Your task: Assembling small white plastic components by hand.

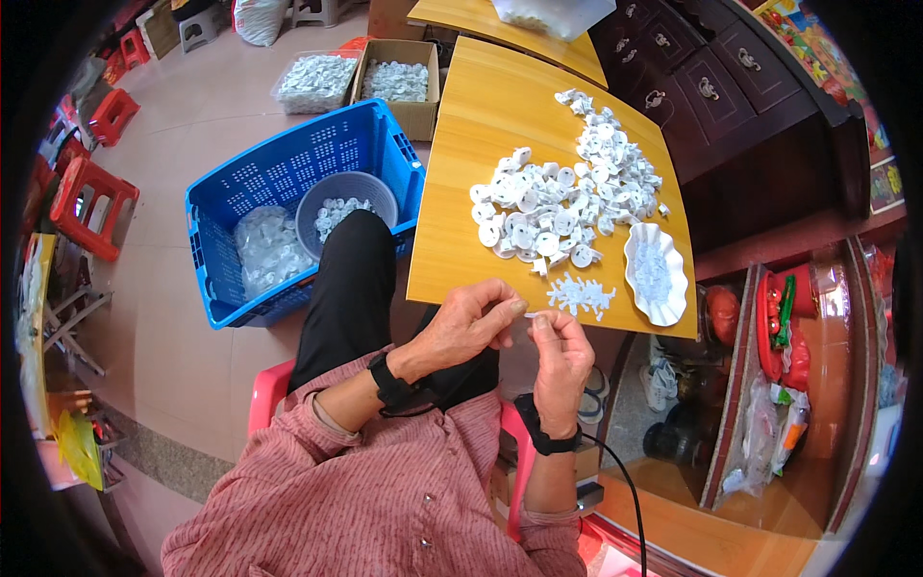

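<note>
Close together at the table's near edge, my left hand (468, 325) and my right hand (561, 363) both have their fingers pinched. A small whitish plastic piece (532, 314) shows between the two sets of fingertips; its exact shape is too small to make out. Just beyond my right hand lies a little heap of small translucent white pieces (581, 295). More such pieces fill a white scalloped dish (678, 262) to its right. Farther back spreads a large pile of round white plastic parts (548, 212).
The wooden table (461, 125) stands ahead of me. On the left, a blue crate (245, 159) holds a grey basket (383, 197) and a bag of white parts (272, 245). Behind it are a cardboard box (416, 117) and a clear tub (312, 101). Dark drawers (716, 115) border the right.
</note>
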`<state>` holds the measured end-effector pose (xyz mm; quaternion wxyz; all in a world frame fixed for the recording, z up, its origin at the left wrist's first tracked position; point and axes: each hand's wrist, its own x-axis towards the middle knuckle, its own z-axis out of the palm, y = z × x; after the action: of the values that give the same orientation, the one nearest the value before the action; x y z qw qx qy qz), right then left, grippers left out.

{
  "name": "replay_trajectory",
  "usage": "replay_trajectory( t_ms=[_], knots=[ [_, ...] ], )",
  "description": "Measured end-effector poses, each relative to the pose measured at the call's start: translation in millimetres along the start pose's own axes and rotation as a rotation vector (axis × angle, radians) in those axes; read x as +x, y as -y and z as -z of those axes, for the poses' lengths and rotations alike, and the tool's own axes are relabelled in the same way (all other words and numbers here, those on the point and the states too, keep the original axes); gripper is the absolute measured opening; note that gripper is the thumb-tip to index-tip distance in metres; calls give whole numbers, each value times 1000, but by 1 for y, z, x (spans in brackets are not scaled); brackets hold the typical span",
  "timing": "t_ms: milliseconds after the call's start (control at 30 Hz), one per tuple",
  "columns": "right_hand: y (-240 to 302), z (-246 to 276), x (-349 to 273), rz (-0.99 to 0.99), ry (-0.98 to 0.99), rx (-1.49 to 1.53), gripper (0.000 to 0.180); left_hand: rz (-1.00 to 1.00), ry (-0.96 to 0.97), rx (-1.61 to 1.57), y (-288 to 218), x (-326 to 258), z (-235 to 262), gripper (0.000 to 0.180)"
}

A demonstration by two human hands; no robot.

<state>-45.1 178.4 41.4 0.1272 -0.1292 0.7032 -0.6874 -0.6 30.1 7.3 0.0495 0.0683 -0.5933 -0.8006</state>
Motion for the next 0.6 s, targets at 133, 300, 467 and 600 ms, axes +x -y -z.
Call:
replay_trajectory(
  t_ms=[133,300,467,600],
  knots=[
    [1,3,0,14,10,-41,9,21,26,2,1,0,-2,24],
    [-1,3,1,25,-14,-82,10,-32,59,-96,2,-2,-6,23],
    [-3,4,0,12,-14,-80,11,-20,87,-141,7,-1,-5,23],
    [-5,4,2,22,-40,4,12,14,100,-169,9,0,-3,24]
  ],
)
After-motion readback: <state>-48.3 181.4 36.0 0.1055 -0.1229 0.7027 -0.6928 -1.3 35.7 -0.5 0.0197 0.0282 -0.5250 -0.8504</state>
